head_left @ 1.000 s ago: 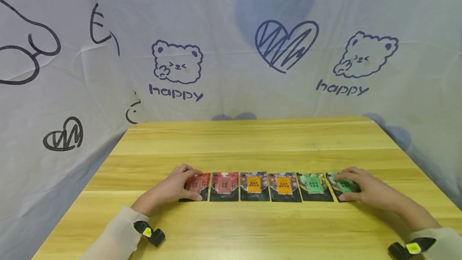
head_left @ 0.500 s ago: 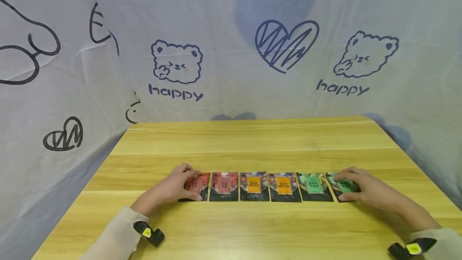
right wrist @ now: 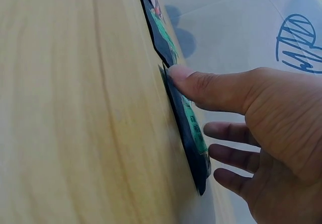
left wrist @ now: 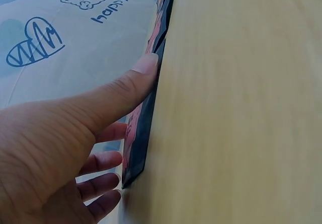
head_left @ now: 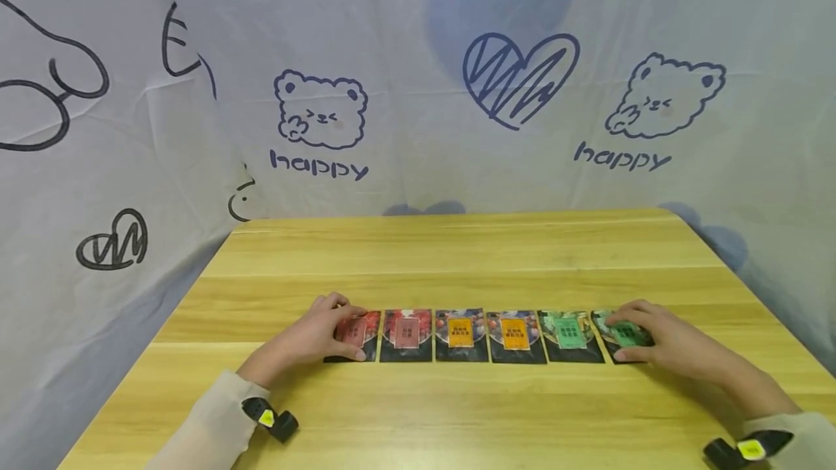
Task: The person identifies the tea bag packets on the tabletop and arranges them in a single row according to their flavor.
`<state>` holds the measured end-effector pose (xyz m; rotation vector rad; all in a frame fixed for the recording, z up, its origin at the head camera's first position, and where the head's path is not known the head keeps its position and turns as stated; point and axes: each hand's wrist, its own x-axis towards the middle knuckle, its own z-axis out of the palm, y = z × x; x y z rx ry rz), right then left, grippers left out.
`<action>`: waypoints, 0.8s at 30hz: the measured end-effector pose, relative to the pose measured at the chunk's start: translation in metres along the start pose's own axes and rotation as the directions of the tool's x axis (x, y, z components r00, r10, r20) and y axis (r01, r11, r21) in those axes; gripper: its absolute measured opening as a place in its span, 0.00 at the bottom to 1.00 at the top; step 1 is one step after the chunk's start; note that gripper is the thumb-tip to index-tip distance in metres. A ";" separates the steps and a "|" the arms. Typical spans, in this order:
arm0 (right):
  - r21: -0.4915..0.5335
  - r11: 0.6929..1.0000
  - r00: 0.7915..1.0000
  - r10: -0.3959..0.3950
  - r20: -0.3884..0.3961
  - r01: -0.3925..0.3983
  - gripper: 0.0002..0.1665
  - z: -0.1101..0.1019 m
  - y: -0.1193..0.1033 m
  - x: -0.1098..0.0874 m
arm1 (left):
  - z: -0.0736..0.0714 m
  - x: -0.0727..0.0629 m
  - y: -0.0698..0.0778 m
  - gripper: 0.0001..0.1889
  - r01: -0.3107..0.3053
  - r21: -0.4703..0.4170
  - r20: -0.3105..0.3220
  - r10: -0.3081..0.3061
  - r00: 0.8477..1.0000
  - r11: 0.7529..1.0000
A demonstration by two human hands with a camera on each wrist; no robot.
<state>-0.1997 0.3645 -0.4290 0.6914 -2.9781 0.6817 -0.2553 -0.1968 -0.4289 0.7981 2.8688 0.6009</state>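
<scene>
Flat packets lie side by side in one row on the wooden table. My left hand (head_left: 316,332) rests at the leftmost red packet (head_left: 369,343), its thumb on the near edge and its fingertips toward the far edge, partly covering it. In the left wrist view, the thumb touches that packet's dark border (left wrist: 141,148), the other fingers spread loosely beside it. My right hand (head_left: 673,339) rests likewise on the rightmost green packet (head_left: 627,336). In the right wrist view, its thumb lies on the packet's edge (right wrist: 187,138). Neither packet is lifted.
Between the hands lie another red packet (head_left: 406,336), two orange-labelled packets (head_left: 461,334) (head_left: 516,336) and a second green packet (head_left: 571,332). Behind the wooden table (head_left: 457,260) hangs a printed cloth (head_left: 418,122). Both wrists wear a strapped camera (head_left: 271,419).
Both hands and the row of packets keep their places. Only the head view has shifted very slightly.
</scene>
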 end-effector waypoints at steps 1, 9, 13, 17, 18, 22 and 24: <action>0.000 1.000 1.000 -0.002 -0.004 0.002 0.31 0.000 0.000 0.001 | 0.000 -0.001 0.000 0.40 0.002 0.003 0.000 -0.002 1.000 1.000; -0.032 0.999 0.999 -0.033 -0.034 0.031 0.29 -0.004 -0.003 0.006 | -0.002 -0.003 -0.002 0.41 0.009 0.012 -0.009 -0.009 1.000 1.000; -0.035 0.999 0.998 -0.035 -0.043 0.034 0.29 -0.005 -0.004 0.008 | -0.004 -0.004 -0.002 0.40 0.014 0.004 -0.028 -0.014 0.999 1.000; -0.023 1.000 0.998 -0.023 -0.057 0.022 0.28 -0.007 -0.003 0.007 | -0.004 -0.004 -0.001 0.39 0.010 0.008 -0.053 -0.010 0.999 1.000; -0.018 1.000 0.998 -0.020 -0.061 0.019 0.28 -0.008 -0.003 0.007 | -0.005 -0.004 -0.001 0.39 0.008 0.009 -0.058 -0.007 0.998 1.000; -0.015 1.000 0.998 -0.024 -0.066 0.023 0.29 -0.012 0.001 0.007 | -0.005 -0.002 -0.003 0.38 -0.008 0.009 -0.067 0.009 0.998 1.000; -0.017 0.999 0.997 -0.029 -0.067 0.028 0.29 -0.014 0.002 0.008 | -0.005 0.000 -0.003 0.37 -0.020 0.004 -0.069 0.020 0.997 1.000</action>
